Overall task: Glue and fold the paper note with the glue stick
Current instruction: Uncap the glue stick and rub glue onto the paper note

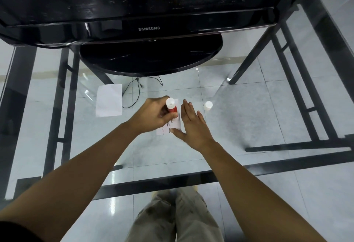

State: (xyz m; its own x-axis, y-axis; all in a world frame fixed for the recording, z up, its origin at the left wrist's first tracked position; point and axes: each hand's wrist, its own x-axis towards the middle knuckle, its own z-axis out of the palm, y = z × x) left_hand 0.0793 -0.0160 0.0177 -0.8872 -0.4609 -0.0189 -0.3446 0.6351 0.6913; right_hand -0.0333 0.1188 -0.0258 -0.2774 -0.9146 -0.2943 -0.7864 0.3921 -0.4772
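The left hand (153,115) grips the glue stick (171,106); the right hand (193,126), fingers flat, presses the paper note (177,124). Better to rub gently and evenly.

Bare forearms, left hand (153,116), right hand (193,126). Black sleeve (11,231) edge on left upper arm. Loose grey-khaki trousers (172,220), creased. Pale yellowish footwear (155,193) tips, blurred.
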